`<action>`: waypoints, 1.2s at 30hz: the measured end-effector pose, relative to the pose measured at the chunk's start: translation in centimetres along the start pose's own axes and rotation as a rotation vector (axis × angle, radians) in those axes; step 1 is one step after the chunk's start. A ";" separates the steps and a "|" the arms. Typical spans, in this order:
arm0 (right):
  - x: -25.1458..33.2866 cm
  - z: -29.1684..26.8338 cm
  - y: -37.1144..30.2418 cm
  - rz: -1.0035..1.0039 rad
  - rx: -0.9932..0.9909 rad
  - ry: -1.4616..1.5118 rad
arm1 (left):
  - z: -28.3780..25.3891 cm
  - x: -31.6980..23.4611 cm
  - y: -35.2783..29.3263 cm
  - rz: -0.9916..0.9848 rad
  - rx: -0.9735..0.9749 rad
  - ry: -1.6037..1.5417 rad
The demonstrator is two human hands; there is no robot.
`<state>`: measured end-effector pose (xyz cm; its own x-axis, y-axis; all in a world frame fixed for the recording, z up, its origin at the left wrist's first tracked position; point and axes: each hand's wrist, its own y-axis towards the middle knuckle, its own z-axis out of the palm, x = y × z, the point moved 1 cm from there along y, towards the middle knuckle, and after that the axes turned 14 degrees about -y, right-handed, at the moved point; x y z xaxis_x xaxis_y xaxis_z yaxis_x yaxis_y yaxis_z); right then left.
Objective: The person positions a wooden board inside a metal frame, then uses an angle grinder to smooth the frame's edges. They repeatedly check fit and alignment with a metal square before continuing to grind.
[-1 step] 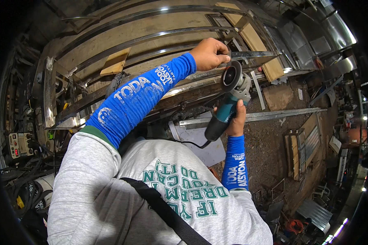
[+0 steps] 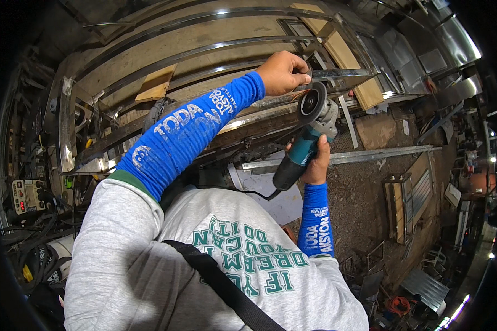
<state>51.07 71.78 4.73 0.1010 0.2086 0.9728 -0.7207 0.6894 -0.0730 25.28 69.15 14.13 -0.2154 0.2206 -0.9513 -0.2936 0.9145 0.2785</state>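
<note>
My right hand point(image 2: 318, 161) is wrapped round the body of a teal and black angle grinder point(image 2: 302, 148), tilted with its head up. The grinder's dark round disc point(image 2: 312, 102) is close to the fingertips of my left hand point(image 2: 284, 73). Those left fingers are pinched together; whatever small piece is between them, if anything, I cannot make out. My left arm reaches across a shiny metal tube frame point(image 2: 67, 127), and the hand is over its right end. A black cord point(image 2: 259, 194) runs from the grinder's lower end toward my body.
Wooden boards point(image 2: 368, 92) lie by the frame's right end, with a wooden piece point(image 2: 156, 84) inside it. A long metal bar point(image 2: 370, 156) lies to the right. At left are a machine with a lit display point(image 2: 28, 196) and tangled cables. Orange hose point(image 2: 397, 305) lies lower right.
The grinder and my right hand have shifted very slightly left. My left hand stays where it was, fingers still pinched.
</note>
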 end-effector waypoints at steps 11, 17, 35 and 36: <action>-1.4 4.5 -0.5 -0.045 -0.103 0.070 | 0.2 0.9 0.5 0.052 -0.015 -0.017; -1.8 4.1 -0.4 -0.029 -0.083 0.079 | 0.0 0.2 0.3 0.041 -0.014 -0.018; 1.6 -1.2 0.2 0.024 -0.005 -0.131 | 0.0 -0.2 -0.5 0.029 0.032 -0.059; 2.1 -1.3 0.2 0.014 -0.008 -0.161 | 0.1 -0.2 -0.5 0.039 0.035 -0.045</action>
<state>52.05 73.26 6.50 -0.0211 0.1050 0.9942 -0.7161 0.6924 -0.0883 25.53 68.67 14.21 -0.1840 0.2704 -0.9450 -0.2527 0.9161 0.3113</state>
